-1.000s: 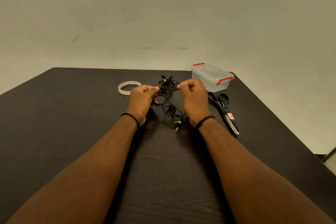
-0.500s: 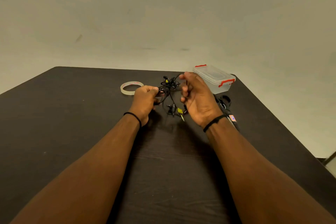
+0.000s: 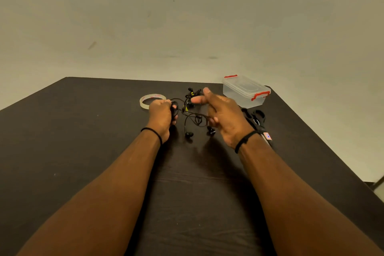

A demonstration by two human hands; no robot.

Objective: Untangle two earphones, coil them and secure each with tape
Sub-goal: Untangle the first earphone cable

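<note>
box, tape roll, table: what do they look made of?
Box: clear plastic, glossy; see-through walls and lid, red clip latches.
Tape roll: clear, slightly yellowish film wound on a pale printed core, likely cardboard; the table shows through its edge.
Table: dark brown wood or wood-look laminate, fairly matte; faint grain streaks show. Cannot tell which.

Earphones [image 3: 192, 110] between tape [image 3: 152, 100] and box [image 3: 245, 91]

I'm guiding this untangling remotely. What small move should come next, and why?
Probably draw the right hand slowly away from the left hand. The left grips a loop of the earphones, the right's curled fingers hook a strand, and the cords between remain knotted.
</note>
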